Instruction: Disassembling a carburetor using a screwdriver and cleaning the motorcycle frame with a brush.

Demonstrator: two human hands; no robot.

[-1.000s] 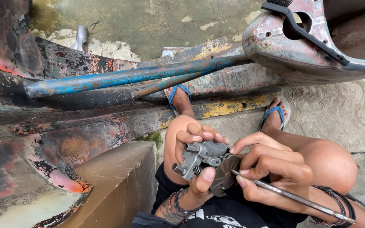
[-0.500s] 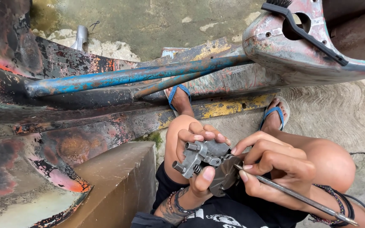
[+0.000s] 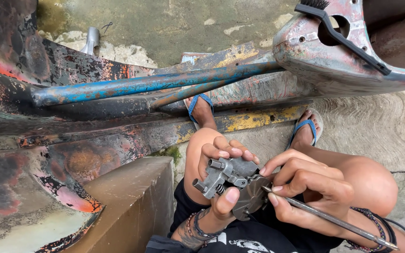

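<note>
Left hand (image 3: 219,182) is raised between the knees, fingers (image 3: 226,152) curled over the top, thumb pressed up from below in a closed grip. Right hand (image 3: 305,187) sits just beside it, fingers bent, pinching inward; wrists carry bracelets

I see no packages, labels, signs or screens from here; the only print is a white design on the black shirt (image 3: 240,243) at the bottom edge.
</note>
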